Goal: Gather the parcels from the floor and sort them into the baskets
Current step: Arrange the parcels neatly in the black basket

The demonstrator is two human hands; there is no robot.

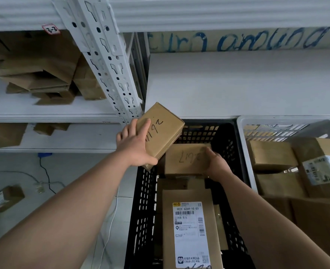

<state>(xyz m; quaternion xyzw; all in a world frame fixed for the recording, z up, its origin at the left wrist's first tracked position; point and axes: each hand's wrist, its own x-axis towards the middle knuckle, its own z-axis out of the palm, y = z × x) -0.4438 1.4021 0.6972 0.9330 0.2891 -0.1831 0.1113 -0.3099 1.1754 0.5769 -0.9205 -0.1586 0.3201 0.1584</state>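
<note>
My left hand (136, 145) grips a small brown box (163, 131) with black handwriting, held tilted over the far left corner of the black basket (143, 206). My right hand (217, 164) rests on the right end of another handwritten brown box (185, 159) that lies inside the black basket at its far end. Nearer me in the same basket lies a long box with a white shipping label (191, 230). A white basket (243, 144) to the right holds several brown parcels (272, 155). One small parcel (5, 198) lies on the floor at the left.
White metal shelving (106, 61) stands behind the baskets, with flattened cardboard (38, 74) on its left shelves. Cables (46, 177) run across the pale floor at the left. A white shelf board (238, 84) stretches behind the baskets.
</note>
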